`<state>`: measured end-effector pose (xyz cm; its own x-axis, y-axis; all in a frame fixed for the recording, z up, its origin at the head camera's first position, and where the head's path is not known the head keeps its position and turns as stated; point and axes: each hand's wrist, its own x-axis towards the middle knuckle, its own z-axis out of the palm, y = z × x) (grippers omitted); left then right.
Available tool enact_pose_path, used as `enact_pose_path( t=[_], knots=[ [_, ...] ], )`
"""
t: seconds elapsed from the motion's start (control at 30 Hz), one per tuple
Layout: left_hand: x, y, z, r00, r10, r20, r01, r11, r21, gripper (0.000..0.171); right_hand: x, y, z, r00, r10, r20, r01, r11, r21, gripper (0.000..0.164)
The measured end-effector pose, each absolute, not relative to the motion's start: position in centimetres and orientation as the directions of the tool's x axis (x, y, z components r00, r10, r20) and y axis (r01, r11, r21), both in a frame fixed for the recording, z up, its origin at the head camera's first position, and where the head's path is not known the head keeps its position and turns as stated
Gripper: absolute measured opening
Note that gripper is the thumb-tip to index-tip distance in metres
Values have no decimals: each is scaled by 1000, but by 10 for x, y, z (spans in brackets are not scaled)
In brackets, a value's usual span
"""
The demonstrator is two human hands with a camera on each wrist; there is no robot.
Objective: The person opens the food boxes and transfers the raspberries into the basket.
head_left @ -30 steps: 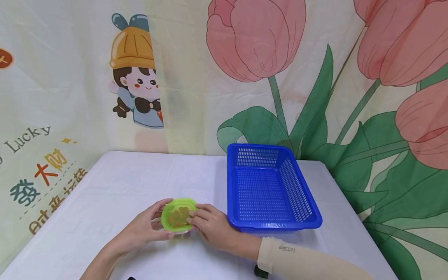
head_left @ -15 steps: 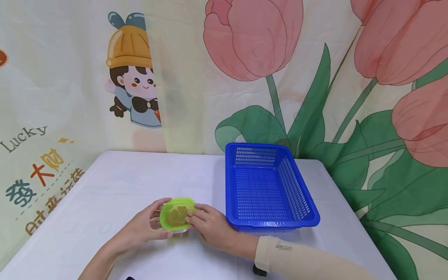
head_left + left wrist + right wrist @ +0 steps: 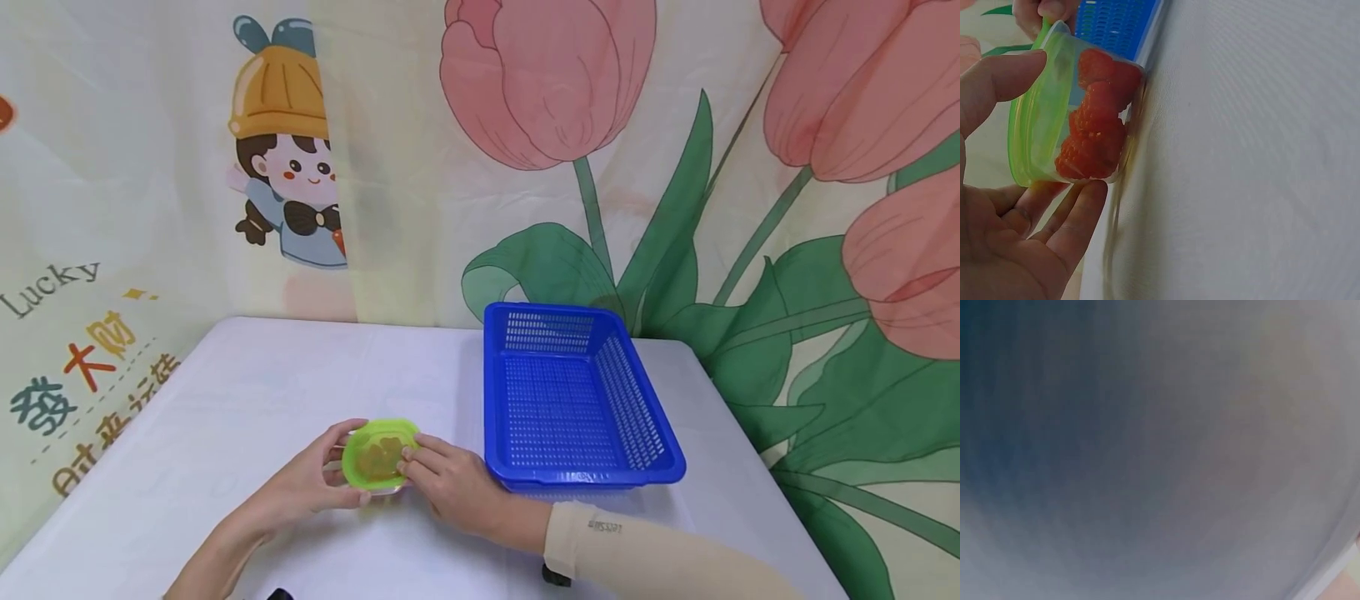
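Observation:
A small clear food container (image 3: 1076,94) has a translucent green lid (image 3: 358,472) on top and red, bumpy pieces (image 3: 1092,147) inside. It stands on the white tablecloth near the front middle. My left hand (image 3: 303,485) holds its left side, thumb nearest me and fingers round the far side. From the right, my right hand (image 3: 459,492) pinches the lid's edge between thumb and fingers. The left wrist view shows those fingertips at the lid's green tab. Only a blurred pale surface fills most of the right wrist view, so the right hand's grip is not visible there.
A blue perforated plastic basket (image 3: 491,400) stands just right of the container, close to the right forearm. Small dark objects show at the front edge, one (image 3: 556,575) beneath the right sleeve and another (image 3: 281,594) further left. A printed cloth (image 3: 405,208) hangs behind the table.
The head view shifts slightly. Both hands stay in place on the container and its lid, with no other clear movement.

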<state>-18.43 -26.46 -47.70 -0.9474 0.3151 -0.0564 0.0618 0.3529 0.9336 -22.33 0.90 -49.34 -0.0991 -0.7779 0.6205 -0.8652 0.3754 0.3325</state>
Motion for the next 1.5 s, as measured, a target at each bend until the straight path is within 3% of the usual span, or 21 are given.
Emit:
enact_pose_path(
  t=[0.17,0.4,0.63,0.7,0.87,1.0,1.3,1.5],
  knots=[
    [-183,-268,-477,-942,333,-53,65,335,940,105,-224,7,-492,-61,-804,591,-814,383,437,16],
    [-186,-264,-478,-944,328,-45,71,333,940,107,-228,9,-491,54,-836,547,-728,341,594,21],
    [-186,-263,-476,-950,308,-44,69,346,936,106,-230,7,-488,83,-830,551,-714,336,614,34],
    [-187,-263,-475,-952,302,-47,66,354,933,106,-230,5,-483,50,-831,554,-737,344,582,30],
    [-188,-264,-474,-949,301,-90,26,361,932,103,-225,0,-460,-120,-822,557,-803,410,432,7],
    [-185,-266,-475,-947,291,-138,-24,362,932,102,-218,-1,-454,-207,-815,541,-804,457,381,16],
    [-184,-264,-477,-957,261,-125,-21,370,929,100,-204,-1,-449,-394,-772,499,-839,524,147,14],
    [-184,-262,-479,-959,251,-130,-21,396,918,97,-204,0,-438,-482,-726,491,-822,569,35,15]
  ],
)
